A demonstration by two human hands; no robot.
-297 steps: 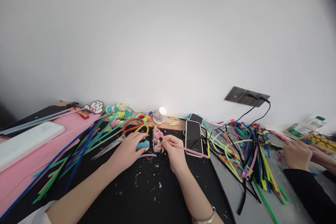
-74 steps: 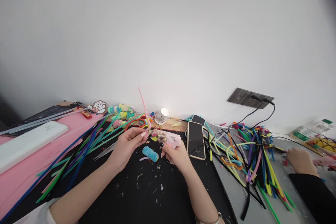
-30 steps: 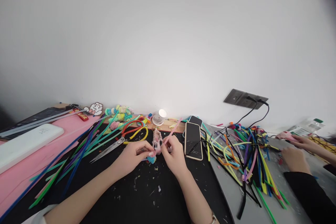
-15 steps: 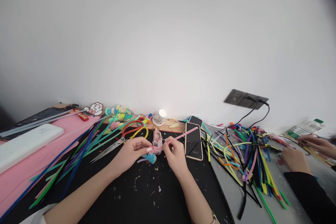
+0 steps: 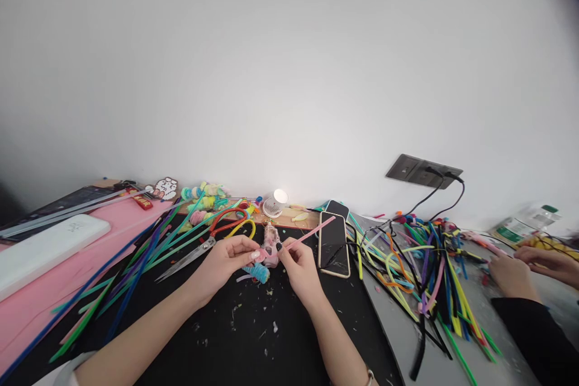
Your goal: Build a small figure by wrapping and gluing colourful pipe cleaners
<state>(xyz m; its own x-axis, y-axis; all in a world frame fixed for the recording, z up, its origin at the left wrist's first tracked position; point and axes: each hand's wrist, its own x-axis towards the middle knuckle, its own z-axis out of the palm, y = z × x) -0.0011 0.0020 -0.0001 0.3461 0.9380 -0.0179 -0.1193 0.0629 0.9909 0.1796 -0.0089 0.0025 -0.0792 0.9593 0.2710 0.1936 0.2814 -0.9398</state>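
A pink pipe cleaner (image 5: 312, 231) runs between my two hands, its free end pointing up and right over a phone (image 5: 333, 244). My left hand (image 5: 235, 259) pinches its other end, which looks curled into a small pink piece. My right hand (image 5: 296, 262) grips the pipe cleaner between thumb and fingers. Just behind and between the fingertips lies a pale pink glue gun (image 5: 271, 235), partly hidden by the hands. A blue coiled pipe cleaner piece (image 5: 257, 272) lies below my left fingertips. Scissors (image 5: 187, 258) with red and yellow handles lie left of my left hand.
A small paper cup (image 5: 275, 201) stands by the wall. Pipe cleaners (image 5: 136, 265) lie loose at left, and a bundle (image 5: 446, 277) at right. A white box-like object (image 5: 49, 253) rests on pink sheets (image 5: 20, 332). At far right, a co-worker's hands (image 5: 513, 277) are busy near a bottle (image 5: 545, 215).
My right fingers have shifted slightly left toward my left hand, and the pipe cleaner's free end has moved left and a little up. The co-worker's hands have come closer together.
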